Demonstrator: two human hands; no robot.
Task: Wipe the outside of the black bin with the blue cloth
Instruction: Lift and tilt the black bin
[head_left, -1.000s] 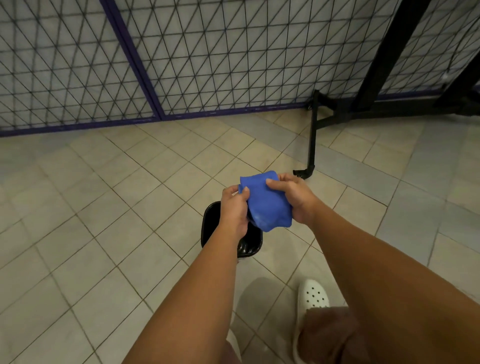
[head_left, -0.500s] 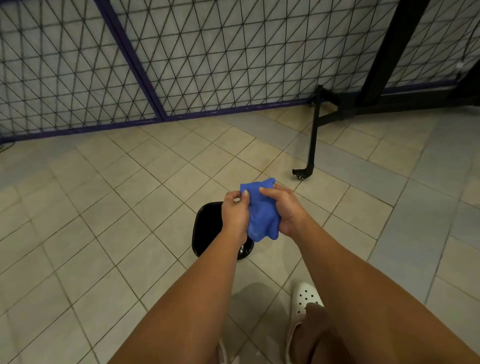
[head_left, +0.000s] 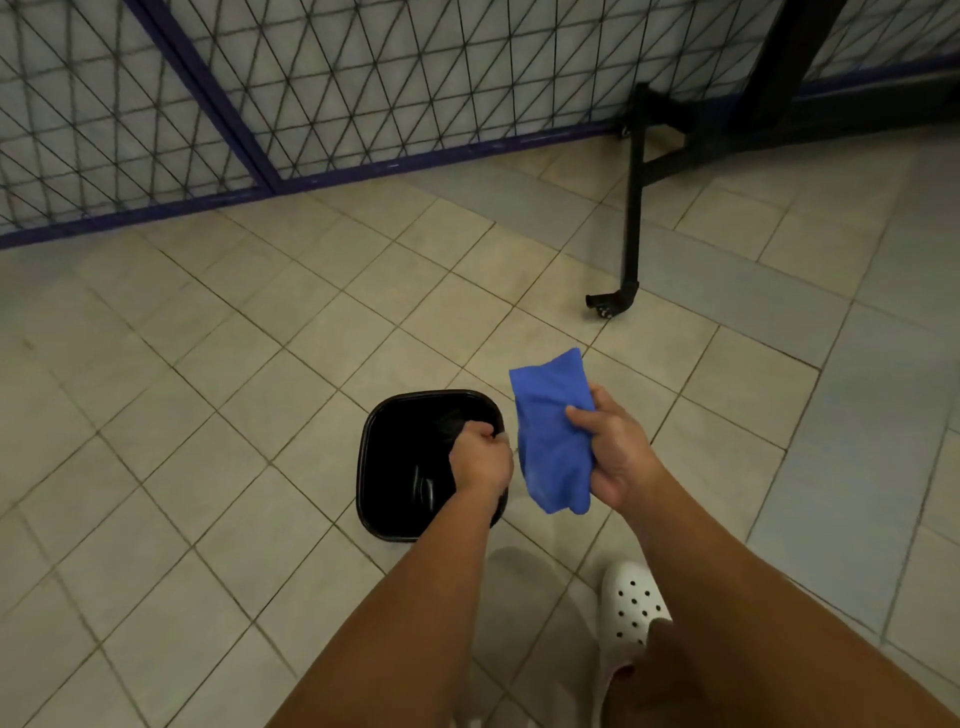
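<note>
A small black bin (head_left: 395, 467) stands open-topped on the tiled floor just ahead of my feet. My left hand (head_left: 480, 460) is down at the bin's right rim with its fingers curled over the edge, and it hides that part of the rim. Just right of the bin, my right hand (head_left: 613, 447) holds the blue cloth (head_left: 553, 441) on its own. The thumb lies across the front of the cloth, which hangs crumpled in the air, clear of the bin.
A wire-mesh fence with a purple frame (head_left: 270, 176) runs along the back. A black metal stand leg with a caster (head_left: 631, 218) reaches onto the floor at the right. My white perforated clog (head_left: 631, 603) is below the cloth. Beige tiles surround the bin.
My left hand let go of the cloth and dropped to the bin's right rim. My right hand kept the cloth and shifted right. The view tilted down towards the bin.
</note>
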